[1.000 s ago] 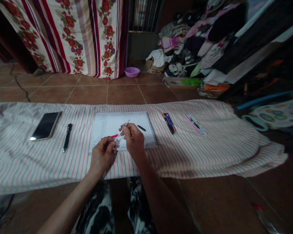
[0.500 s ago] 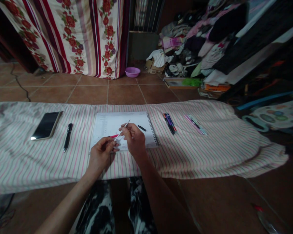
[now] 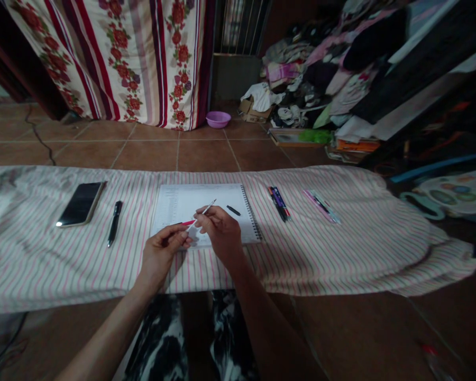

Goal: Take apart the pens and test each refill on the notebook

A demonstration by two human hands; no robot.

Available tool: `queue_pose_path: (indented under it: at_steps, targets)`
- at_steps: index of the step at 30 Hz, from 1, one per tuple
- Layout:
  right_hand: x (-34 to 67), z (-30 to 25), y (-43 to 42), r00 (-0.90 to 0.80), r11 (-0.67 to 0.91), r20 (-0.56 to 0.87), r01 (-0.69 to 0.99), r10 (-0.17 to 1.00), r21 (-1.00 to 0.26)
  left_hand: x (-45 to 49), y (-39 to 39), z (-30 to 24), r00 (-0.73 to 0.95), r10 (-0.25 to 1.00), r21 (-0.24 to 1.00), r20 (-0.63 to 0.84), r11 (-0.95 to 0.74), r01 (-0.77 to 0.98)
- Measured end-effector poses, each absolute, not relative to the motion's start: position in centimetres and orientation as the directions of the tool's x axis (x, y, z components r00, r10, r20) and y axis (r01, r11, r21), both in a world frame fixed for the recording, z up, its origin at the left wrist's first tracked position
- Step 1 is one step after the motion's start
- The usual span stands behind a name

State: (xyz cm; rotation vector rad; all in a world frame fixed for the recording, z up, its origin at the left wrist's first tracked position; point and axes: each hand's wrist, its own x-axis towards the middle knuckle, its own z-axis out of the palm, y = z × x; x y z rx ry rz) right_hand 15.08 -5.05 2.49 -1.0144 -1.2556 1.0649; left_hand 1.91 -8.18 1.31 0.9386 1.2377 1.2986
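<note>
A thin white stick with a dark pointed tip, which looks like a pen refill [image 3: 207, 208], slants above the notebook [image 3: 206, 193]. My left hand [image 3: 163, 248] pinches its lower end between thumb and fingers. Higher up the same refill, my right hand [image 3: 221, 227] grips it near the tip, the fingers curled. Behind my hands a pink pen piece [image 3: 188, 223] with a dark end lies on the page, partly hidden. A short black pen cap or similar piece [image 3: 233, 210] rests on the paper, right of the refill's tip.
A striped cloth [image 3: 321, 254] covers the low table. Left of the notebook lie a phone [image 3: 80, 204] and a black pen [image 3: 115, 224]. To the right are several dark pens [image 3: 278, 203] and some pastel pens [image 3: 321, 206]. A purple basin [image 3: 218, 119] stands on the tiled floor beyond.
The whole view has shifted slightly, so the table appears a little further right. Both hands keep hold of the refill in nearly the same pose.
</note>
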Motion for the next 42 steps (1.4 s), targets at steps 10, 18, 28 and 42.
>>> queue_pose_path:
  at_steps: [10, 18, 28, 42]
  targets:
    - [15.1, 2.8, -5.4, -0.015, 0.201, 0.202, -0.056, 0.979, -0.978, 2.1, -8.4, 1.3, -0.129, 0.973, 0.946, -0.191, 0.148, -0.288]
    - [15.0, 2.6, -5.6, -0.047, 0.21, 0.21, 0.003, 0.977, -0.978, 2.1, -8.4, 1.8, -0.156, 0.974, 0.969, -0.165, 0.131, -0.208]
    - [14.9, 2.5, -5.7, 0.014, 0.188, 0.188, 0.002, 0.982, -0.982, 2.4, -8.7, 2.5, -0.172, 0.966, 0.965, -0.195, 0.157, -0.212]
    - [14.7, 2.8, -5.8, 0.029, 0.142, 0.142, 0.001, 0.989, -0.99, 2.6, -8.7, 2.5, -0.168, 0.974, 0.975, -0.152, 0.119, -0.19]
